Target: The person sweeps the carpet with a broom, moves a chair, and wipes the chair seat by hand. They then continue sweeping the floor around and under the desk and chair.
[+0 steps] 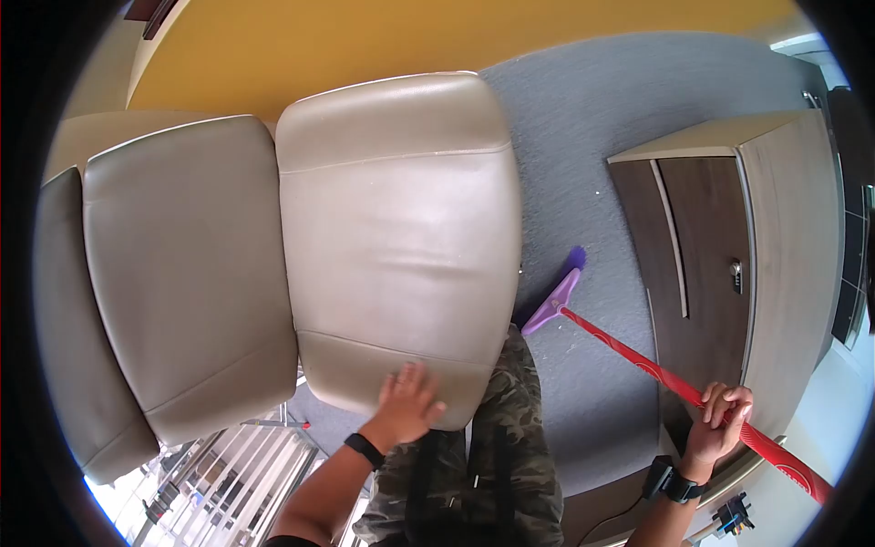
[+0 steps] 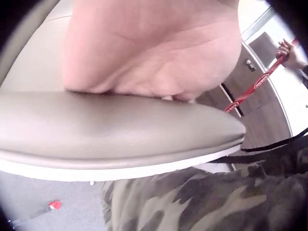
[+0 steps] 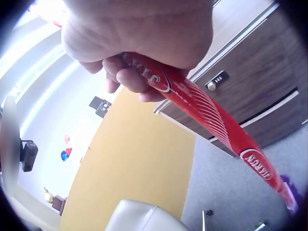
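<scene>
My right hand (image 1: 716, 428) grips the red handle (image 1: 629, 356) of a broom, its fingers curled round the shaft, as the right wrist view also shows. The broom's purple head (image 1: 554, 301), with purple bristles, is down on the grey carpet beside the chair. My left hand (image 1: 409, 404) lies with spread fingers on the near edge of a beige padded chair seat (image 1: 401, 237). In the left wrist view the palm (image 2: 154, 48) rests against the cushion's edge (image 2: 120, 125); its fingertips are hidden there.
Two more beige chairs (image 1: 191, 264) stand close on the left. A dark wooden cabinet (image 1: 702, 246) with a combination lock is on the right. Behind is a yellow wall (image 1: 365, 46). A white metal rack (image 1: 260, 465) stands at the lower left, and camouflage trousers (image 1: 465, 483) show below.
</scene>
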### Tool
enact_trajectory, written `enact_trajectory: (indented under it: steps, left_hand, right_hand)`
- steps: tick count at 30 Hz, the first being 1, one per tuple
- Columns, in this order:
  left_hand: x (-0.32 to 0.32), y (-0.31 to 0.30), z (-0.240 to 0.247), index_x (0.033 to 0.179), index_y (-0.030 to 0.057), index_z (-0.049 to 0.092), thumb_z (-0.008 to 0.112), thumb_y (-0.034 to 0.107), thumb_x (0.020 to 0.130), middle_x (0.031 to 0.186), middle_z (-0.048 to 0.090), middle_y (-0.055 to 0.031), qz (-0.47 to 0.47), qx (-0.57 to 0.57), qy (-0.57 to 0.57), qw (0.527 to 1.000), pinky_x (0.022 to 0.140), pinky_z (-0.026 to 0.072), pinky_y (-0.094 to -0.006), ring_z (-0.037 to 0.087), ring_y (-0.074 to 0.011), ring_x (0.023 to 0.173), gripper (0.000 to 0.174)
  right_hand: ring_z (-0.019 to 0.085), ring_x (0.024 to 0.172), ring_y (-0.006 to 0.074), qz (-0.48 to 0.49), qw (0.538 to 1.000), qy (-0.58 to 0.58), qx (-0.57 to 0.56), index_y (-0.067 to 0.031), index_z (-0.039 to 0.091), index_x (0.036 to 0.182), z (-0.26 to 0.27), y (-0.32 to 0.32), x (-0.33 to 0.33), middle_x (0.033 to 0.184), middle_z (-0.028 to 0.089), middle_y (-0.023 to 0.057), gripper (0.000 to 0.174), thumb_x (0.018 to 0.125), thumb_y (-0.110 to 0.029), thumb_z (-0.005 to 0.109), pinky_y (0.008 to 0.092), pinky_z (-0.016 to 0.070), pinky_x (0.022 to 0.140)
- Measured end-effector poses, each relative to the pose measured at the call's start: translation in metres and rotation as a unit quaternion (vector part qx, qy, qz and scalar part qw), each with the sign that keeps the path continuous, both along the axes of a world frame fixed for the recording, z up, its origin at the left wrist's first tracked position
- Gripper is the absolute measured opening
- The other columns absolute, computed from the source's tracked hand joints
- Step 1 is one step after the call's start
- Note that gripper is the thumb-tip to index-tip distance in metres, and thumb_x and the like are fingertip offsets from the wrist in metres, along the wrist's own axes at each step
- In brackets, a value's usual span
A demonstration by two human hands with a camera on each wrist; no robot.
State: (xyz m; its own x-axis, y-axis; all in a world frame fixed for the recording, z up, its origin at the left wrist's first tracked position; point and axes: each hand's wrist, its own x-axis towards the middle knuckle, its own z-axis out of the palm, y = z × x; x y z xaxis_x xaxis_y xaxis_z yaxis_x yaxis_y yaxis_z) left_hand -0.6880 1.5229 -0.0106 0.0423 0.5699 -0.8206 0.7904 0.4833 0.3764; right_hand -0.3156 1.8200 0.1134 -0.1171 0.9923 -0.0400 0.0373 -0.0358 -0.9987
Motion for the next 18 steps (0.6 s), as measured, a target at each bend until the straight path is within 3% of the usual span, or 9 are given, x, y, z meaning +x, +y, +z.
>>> enact_trajectory:
  steps: [1, 3, 4, 6, 7, 9, 12, 14, 18]
  left_hand:
    - [0.008, 0.011, 0.004, 0.153, 0.0076, 0.039, 0.033, 0.052, 0.105, 0.162, 0.028, -0.0214, 0.001, 0.007, -0.002, 1.0, 0.121, 0.0099, -0.0606, 0.015, -0.0382, 0.154, 0.066]
    - [0.02, 0.03, 0.007, 0.151, 0.0101, 0.044, 0.04, 0.05, 0.104, 0.16, 0.036, -0.0174, -0.01, 0.013, -0.232, 0.972, 0.122, 0.0152, -0.0571, 0.023, -0.0328, 0.153, 0.061]
    - [0.021, 0.031, 0.002, 0.151, 0.0101, 0.044, 0.04, 0.05, 0.104, 0.16, 0.036, -0.0174, -0.011, 0.02, -0.236, 0.971, 0.122, 0.0152, -0.0571, 0.023, -0.0328, 0.153, 0.061]
    - [0.014, 0.021, -0.007, 0.148, 0.0111, 0.048, 0.049, 0.046, 0.102, 0.155, 0.044, -0.0132, 0.114, 0.005, -0.287, 0.951, 0.122, 0.022, -0.0508, 0.032, -0.0294, 0.149, 0.058]
    - [0.003, 0.018, -0.005, 0.148, 0.0111, 0.048, 0.049, 0.046, 0.102, 0.155, 0.044, -0.0132, 0.115, 0.007, -0.288, 0.951, 0.122, 0.022, -0.0508, 0.032, -0.0294, 0.149, 0.058]
    - [-0.032, 0.004, 0.004, 0.147, 0.0127, 0.05, 0.055, 0.045, 0.099, 0.151, 0.049, -0.0128, 0.124, 0.03, -0.127, 0.984, 0.12, 0.0279, -0.0451, 0.039, -0.0315, 0.145, 0.058]
    - [-0.072, -0.044, 0.011, 0.148, 0.0149, 0.049, 0.055, 0.05, 0.098, 0.154, 0.046, -0.0106, 0.107, 0.047, -0.035, 0.993, 0.121, 0.0247, -0.0485, 0.037, -0.0303, 0.146, 0.061]
    - [-0.079, -0.058, 0.016, 0.149, 0.017, 0.048, 0.052, 0.054, 0.097, 0.156, 0.043, -0.009, 0.061, 0.043, 0.099, 0.992, 0.121, 0.0201, -0.0541, 0.034, -0.0294, 0.147, 0.063]
    - [-0.064, -0.055, 0.014, 0.15, 0.019, 0.047, 0.049, 0.056, 0.097, 0.158, 0.04, -0.0073, 0.082, 0.034, 0.133, 0.987, 0.12, 0.0161, -0.0588, 0.032, -0.0293, 0.148, 0.064]
  right_hand:
    - [0.033, 0.051, 0.0091, 0.001, 1.0, -0.002, 0.007, -0.0055, 0.056, 0.094, 0.0, 0.0, -0.001, 0.055, 0.033, -0.0041, 0.036, 0.106, -0.039, 0.047, 0.0293, 0.0366, 0.064]
    - [0.034, 0.051, 0.0092, 0.002, 1.0, 0.005, -0.005, -0.0052, 0.056, 0.093, 0.001, 0.001, -0.004, 0.055, 0.033, -0.004, 0.037, 0.106, -0.039, 0.047, 0.0294, 0.0367, 0.064]
    - [0.034, 0.051, 0.0094, 0.001, 1.0, -0.004, -0.008, -0.0051, 0.056, 0.093, 0.004, 0.002, -0.007, 0.055, 0.033, -0.0039, 0.038, 0.106, -0.039, 0.048, 0.0298, 0.0371, 0.064]
    - [0.034, 0.051, 0.0095, 0.005, 1.0, -0.005, -0.011, -0.0056, 0.055, 0.091, 0.003, 0.001, -0.005, 0.054, 0.033, -0.0037, 0.037, 0.106, -0.039, 0.049, 0.0305, 0.038, 0.064]
    - [0.034, 0.051, 0.0096, 0.006, 1.0, -0.005, -0.011, -0.0057, 0.055, 0.091, 0.002, 0.001, -0.006, 0.055, 0.033, -0.0037, 0.036, 0.106, -0.038, 0.049, 0.0307, 0.0382, 0.064]
    - [0.034, 0.051, 0.0096, 0.004, 1.0, -0.005, -0.012, -0.0058, 0.055, 0.09, 0.002, 0.0, -0.007, 0.055, 0.033, -0.0037, 0.036, 0.106, -0.038, 0.049, 0.0307, 0.0383, 0.064]
    - [0.034, 0.051, 0.0097, 0.005, 1.0, 0.0, -0.011, -0.006, 0.055, 0.09, 0.001, 0.001, -0.011, 0.055, 0.033, -0.0038, 0.035, 0.106, -0.037, 0.049, 0.0309, 0.0382, 0.065]
    - [0.033, 0.052, 0.0099, 0.016, 1.0, 0.009, -0.005, -0.0061, 0.055, 0.091, 0.002, 0.004, -0.016, 0.055, 0.032, -0.0039, 0.034, 0.106, -0.036, 0.047, 0.0308, 0.0371, 0.064]
    - [0.032, 0.053, 0.0099, 0.038, 0.999, 0.016, -0.008, -0.0061, 0.054, 0.091, 0.001, 0.013, -0.023, 0.056, 0.032, -0.0039, 0.033, 0.107, -0.034, 0.046, 0.0305, 0.0359, 0.063]
